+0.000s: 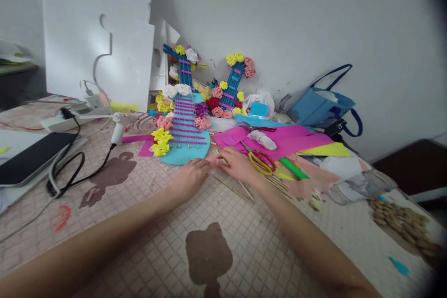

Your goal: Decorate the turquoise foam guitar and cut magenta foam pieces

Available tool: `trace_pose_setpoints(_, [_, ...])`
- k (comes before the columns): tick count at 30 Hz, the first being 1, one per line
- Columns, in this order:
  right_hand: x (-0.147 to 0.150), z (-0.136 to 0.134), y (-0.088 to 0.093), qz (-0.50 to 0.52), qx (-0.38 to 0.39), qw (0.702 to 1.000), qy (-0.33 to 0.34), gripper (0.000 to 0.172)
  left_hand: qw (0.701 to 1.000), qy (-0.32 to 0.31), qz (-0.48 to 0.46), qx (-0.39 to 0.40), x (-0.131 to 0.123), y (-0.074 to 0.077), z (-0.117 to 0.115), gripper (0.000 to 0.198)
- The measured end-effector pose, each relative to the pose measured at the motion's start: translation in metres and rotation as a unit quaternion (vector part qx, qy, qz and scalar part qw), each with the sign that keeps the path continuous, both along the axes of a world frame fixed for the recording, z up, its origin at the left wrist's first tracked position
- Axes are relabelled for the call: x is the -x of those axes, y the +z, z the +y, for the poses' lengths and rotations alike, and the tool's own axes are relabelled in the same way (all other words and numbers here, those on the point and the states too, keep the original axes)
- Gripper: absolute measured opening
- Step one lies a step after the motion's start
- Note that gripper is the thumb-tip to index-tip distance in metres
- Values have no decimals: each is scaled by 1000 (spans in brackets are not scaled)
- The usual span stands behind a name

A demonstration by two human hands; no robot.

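Observation:
My left hand (191, 178) and my right hand (236, 164) meet near the middle of the table, fingers pinched together on a small pink paper piece (214, 160). They rest just in front of a blue guitar-shaped craft (185, 136) with pink strings and paper flowers. Thin wooden sticks (240, 189) lie under my right hand. Yellow-handled scissors (260, 160) lie right beside my right hand.
A glue gun (119, 129) with a black cord lies to the left, near a power strip (59, 122) and a dark tablet (30, 157). Pink paper sheets (289, 138), a green marker (293, 167), a blue bag (323, 104), a clear plastic bottle (359, 186) and a second guitar craft (232, 84) fill the right and back.

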State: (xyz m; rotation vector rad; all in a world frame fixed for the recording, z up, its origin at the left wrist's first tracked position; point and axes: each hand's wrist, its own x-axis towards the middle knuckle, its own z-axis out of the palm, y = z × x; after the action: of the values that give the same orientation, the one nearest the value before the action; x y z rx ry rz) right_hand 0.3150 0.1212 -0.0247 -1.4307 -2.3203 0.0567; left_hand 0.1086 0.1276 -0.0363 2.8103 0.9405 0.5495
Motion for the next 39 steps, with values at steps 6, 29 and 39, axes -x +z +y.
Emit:
trace_pose_setpoints(6, [15,-11,-1,-41,-14,999,33,14,995,2,62,-72,11,-7,4,22])
trace_pose_setpoints(29, [-123,-28,-16,74,65,964,-247,26,998,30,-50,-33,15,-6,2,23])
trace_pose_setpoints(39, [-125,-36,-6,51,28,974,-218,20,987,85,-65,120,-66,26,68,29])
